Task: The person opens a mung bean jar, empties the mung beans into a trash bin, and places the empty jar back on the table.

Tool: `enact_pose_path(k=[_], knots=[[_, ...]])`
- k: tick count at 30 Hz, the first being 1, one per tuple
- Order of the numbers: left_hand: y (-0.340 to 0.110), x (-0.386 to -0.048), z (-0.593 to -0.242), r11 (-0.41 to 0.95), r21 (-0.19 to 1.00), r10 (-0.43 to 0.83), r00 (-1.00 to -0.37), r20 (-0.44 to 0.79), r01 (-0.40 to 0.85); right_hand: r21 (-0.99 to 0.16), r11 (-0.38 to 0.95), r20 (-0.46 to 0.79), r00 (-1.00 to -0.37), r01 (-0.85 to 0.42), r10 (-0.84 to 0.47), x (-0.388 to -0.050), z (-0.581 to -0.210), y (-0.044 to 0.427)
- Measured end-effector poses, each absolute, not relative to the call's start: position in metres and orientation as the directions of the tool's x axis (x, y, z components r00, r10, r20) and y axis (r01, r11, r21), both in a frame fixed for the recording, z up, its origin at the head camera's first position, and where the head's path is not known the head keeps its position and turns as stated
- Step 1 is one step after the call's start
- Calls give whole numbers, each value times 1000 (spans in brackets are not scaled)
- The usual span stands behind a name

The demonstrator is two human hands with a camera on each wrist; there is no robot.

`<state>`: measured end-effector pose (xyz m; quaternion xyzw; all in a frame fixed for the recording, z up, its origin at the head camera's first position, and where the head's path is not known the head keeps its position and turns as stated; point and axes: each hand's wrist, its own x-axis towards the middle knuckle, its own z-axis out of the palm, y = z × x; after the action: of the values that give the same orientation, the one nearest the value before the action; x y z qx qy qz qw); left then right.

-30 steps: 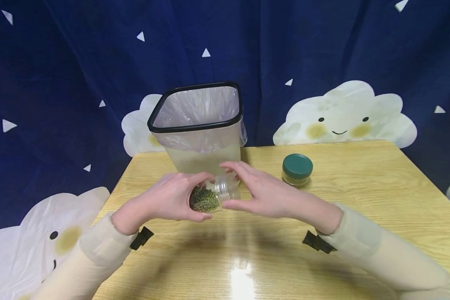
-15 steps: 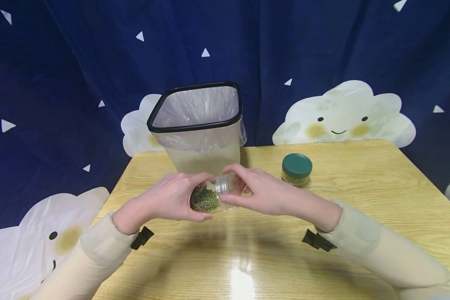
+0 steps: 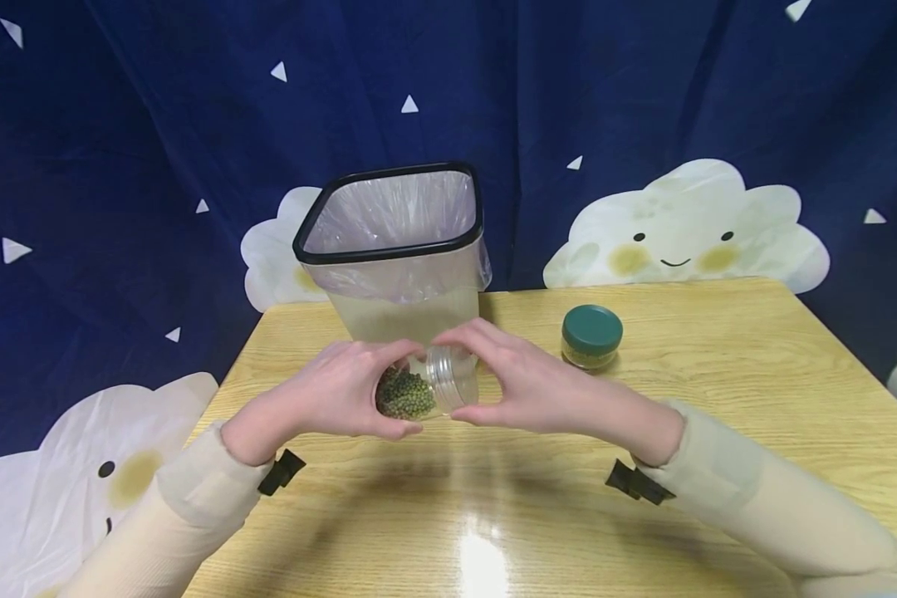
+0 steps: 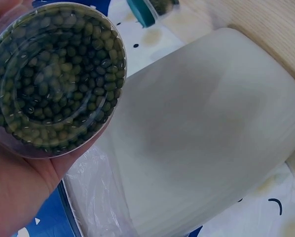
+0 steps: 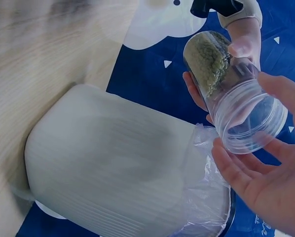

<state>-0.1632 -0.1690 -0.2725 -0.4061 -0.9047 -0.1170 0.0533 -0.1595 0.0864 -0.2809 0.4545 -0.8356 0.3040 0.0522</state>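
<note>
Above the table, my left hand (image 3: 344,386) holds a clear plastic jar (image 3: 407,394) of small green beans, tipped on its side. The beans lie at its base; seen from below in the left wrist view, they fill the jar's bottom (image 4: 56,79). My right hand (image 3: 512,378) is at the other end, thumb and fingers curved around the clear ribbed rim (image 5: 253,116). Whether that end is capped by a clear lid, I cannot tell. In the right wrist view, beans (image 5: 209,59) show through the wall beside the left hand's fingers.
A pale bin (image 3: 411,311) with a black rim and clear liner stands at the back, just behind the jar. To its right sits a low jar with a green lid (image 3: 592,330). The wooden table (image 3: 680,349) meets a dark blue curtain (image 3: 538,100).
My right thumb and fingers have shifted around the jar's ribbed end, turning one way and then back. The left hand and jar have barely moved.
</note>
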Motion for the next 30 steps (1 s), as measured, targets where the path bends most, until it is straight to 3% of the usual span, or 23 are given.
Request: enact_pose_path(k=[15, 30], knots=[[-172, -164, -274, 652, 164, 712, -672, 204, 741, -387, 297, 490, -468, -873, -736, -164, -282, 91], [-176, -163, -276, 664, 172, 697, -685, 213, 728, -377, 403, 464, -547, -834, -697, -173, -288, 113]])
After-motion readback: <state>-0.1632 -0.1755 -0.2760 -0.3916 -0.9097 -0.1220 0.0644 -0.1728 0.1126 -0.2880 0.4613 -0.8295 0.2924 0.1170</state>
